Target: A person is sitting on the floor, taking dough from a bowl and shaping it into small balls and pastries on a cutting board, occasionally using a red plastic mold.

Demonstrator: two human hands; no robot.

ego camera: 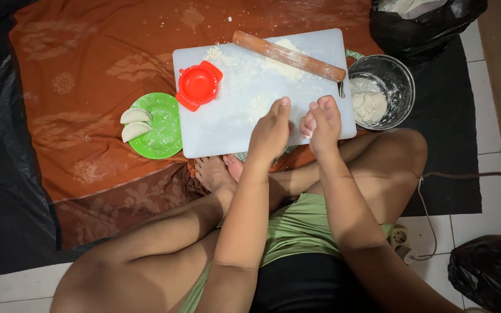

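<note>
Two hands: both hover close together over the near edge of the white cutting board (227,124), which lies on an orange patterned cloth (88,87) on the floor.
Left hand (271,130): fingers together and extended, palm turned toward the other hand; whether it holds anything cannot be told.
Right hand (322,123): fingers curled loosely, floured at the tips, pinching something small and pale; what it is cannot be told.
Rolling pin (288,56): lies slantwise across the board's far right corner, on a scatter of flour.
Red dumpling press (198,85): open, at the board's far left edge.
Green plate (166,139): just beside the board's left edge, two folded dumplings (134,123) on its left rim.
Metal bowl (400,78): off the board's right edge, pale dough pieces (369,106) inside.
</note>
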